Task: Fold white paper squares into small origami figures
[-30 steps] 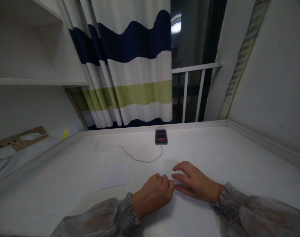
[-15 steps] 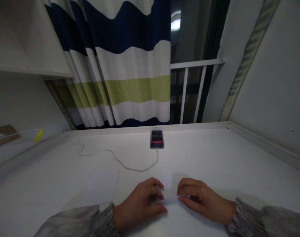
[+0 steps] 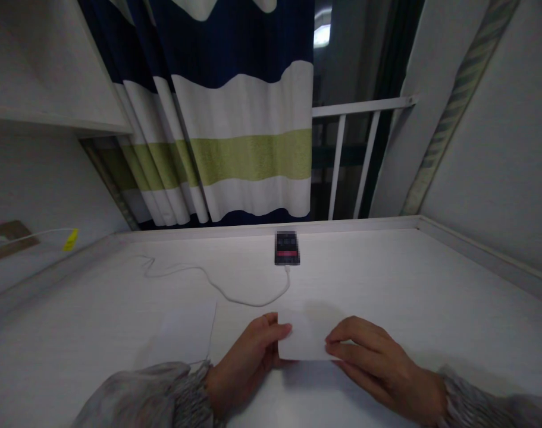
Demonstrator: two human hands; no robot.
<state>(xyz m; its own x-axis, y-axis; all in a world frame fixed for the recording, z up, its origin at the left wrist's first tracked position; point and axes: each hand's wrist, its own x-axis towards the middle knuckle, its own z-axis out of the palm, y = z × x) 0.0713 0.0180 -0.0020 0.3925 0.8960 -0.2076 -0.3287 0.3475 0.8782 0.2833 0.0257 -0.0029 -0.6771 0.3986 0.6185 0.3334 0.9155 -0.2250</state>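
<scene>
A white sheet of paper (image 3: pixel 304 342) is held between my two hands, its near edge raised off the table and casting a shadow below. My left hand (image 3: pixel 255 351) grips its left edge, thumb on top and fingers beneath. At the near right corner, my right hand (image 3: pixel 380 359) pinches the paper between fingers above and thumb below. To the left, beyond my left sleeve, another white sheet (image 3: pixel 185 333) lies flat on the table.
A dark phone-like device (image 3: pixel 287 248), its screen blurred out, lies near the table's back edge. A white cable (image 3: pixel 228 297) runs from it to the left. Behind the white table (image 3: pixel 387 279) hang a striped curtain (image 3: pixel 248 154) and a white window railing (image 3: pixel 364 109).
The paper's near edge has come up and its face now shows between my hands. My left hand has closed on the left edge, where its fingers were spread before.
</scene>
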